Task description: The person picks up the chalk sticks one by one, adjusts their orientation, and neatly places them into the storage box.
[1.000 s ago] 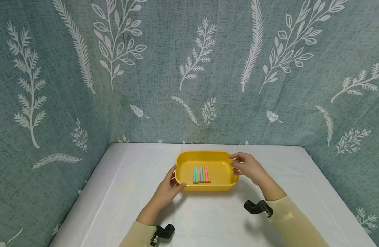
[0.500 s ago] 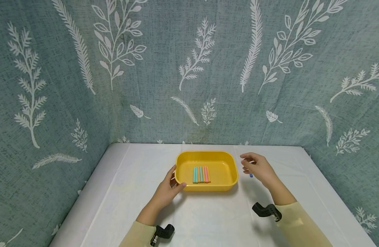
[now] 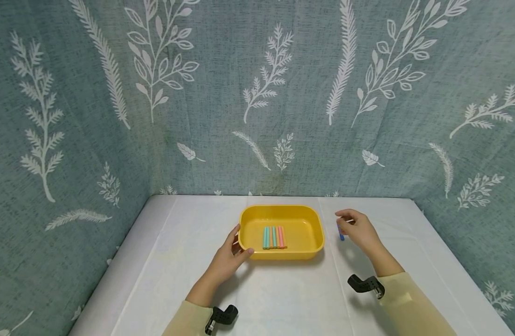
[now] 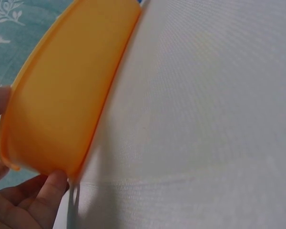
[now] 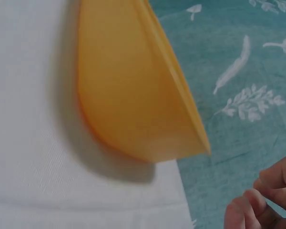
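A yellow plastic tray (image 3: 282,256) with rounded corners stands on the white table. In it lies a neat row of several chalk sticks (image 3: 274,237) in teal, orange and pink. My left hand (image 3: 225,262) grips the tray's near left corner, thumb at the front rim and fingers round the side; the left wrist view shows fingertips against its wall. To the right of the tray, a blue stick (image 3: 342,237) shows partly beneath my right hand (image 3: 358,230). The right hand's fingers are loosely bent just over it, and nothing shows between them in the right wrist view.
White cloth (image 3: 177,261) covers the table. A teal curtain (image 3: 224,93) with white leaf prints hangs behind it and along both sides. Black camera mounts sit at the left wrist (image 3: 225,315) and right wrist (image 3: 366,284).
My right hand has moved right, away from the tray's right rim, and the blue stick has come into view below it. The left hand and the tray have stayed in place.
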{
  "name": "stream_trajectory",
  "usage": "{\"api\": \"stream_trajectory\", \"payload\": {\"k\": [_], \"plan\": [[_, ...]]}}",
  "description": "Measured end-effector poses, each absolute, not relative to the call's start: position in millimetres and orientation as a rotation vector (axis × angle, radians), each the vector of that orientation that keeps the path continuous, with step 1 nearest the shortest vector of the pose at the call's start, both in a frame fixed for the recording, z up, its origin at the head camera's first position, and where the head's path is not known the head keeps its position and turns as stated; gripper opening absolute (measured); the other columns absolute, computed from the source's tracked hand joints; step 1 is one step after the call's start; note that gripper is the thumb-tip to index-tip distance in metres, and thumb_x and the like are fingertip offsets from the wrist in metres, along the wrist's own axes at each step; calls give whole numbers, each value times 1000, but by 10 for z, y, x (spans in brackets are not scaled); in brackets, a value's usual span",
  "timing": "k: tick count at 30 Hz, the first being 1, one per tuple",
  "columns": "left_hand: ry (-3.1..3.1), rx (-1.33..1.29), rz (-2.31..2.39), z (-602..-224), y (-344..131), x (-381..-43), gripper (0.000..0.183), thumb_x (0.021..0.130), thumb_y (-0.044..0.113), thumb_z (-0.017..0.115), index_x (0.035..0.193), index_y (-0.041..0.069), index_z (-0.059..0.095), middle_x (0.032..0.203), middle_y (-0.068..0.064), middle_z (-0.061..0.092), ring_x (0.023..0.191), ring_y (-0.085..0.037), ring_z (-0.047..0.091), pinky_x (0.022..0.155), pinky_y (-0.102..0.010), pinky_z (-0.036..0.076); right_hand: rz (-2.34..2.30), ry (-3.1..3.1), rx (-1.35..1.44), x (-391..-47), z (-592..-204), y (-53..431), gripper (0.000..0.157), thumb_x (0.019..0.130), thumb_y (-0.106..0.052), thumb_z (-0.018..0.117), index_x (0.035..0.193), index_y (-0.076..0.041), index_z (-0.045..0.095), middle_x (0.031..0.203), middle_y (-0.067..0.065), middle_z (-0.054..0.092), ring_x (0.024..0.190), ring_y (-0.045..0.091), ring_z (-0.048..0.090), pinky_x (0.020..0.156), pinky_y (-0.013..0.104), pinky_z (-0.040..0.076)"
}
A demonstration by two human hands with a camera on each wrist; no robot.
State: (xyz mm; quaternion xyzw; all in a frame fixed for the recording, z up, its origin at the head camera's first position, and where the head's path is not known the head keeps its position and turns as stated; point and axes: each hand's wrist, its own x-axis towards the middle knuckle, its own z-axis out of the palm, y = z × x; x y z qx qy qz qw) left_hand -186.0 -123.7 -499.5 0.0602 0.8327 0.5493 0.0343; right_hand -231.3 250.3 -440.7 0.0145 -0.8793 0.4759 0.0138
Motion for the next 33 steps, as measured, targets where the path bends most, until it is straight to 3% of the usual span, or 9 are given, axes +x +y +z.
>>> {"api": "stream_trajectory", "payload": {"k": [7, 12, 20, 33], "plan": [[2493, 227, 1715, -4818, -1244, -1785, 88, 82, 38, 68, 149, 24, 13, 144, -19, 32, 126, -32, 41, 99, -40, 41, 1429, -2756, 17, -2368, -4503, 2571, 31, 92, -16, 54, 119, -2, 56, 99, 15, 56, 82, 28, 61, 72, 39, 57], [2528, 219, 1709, -5001, -1263, -1858, 84, 83, 36, 67, 148, 32, 13, 143, -14, 35, 126, -27, 43, 98, -37, 42, 1414, -2781, -10, -2440, -4574, 2631, 34, 91, -15, 54, 122, 0, 54, 100, 17, 58, 82, 28, 61, 71, 38, 57], [2543, 201, 1706, -4964, -1252, -1843, 83, 83, 34, 68, 147, 33, 15, 143, -13, 36, 125, -26, 44, 98, -37, 42, 1336, -2854, -86, -2581, -4725, 2702, 34, 91, -15, 55, 122, -1, 55, 102, 17, 58, 77, 21, 61, 66, 31, 56], [2540, 166, 1690, -4954, -1253, -1829, 84, 83, 37, 68, 147, 35, 14, 144, -13, 35, 125, -27, 43, 98, -38, 43, 1310, -2994, -184, -2731, -4811, 2713, 39, 89, -18, 58, 124, -2, 52, 98, 16, 58, 69, 18, 60, 58, 29, 55]]}}
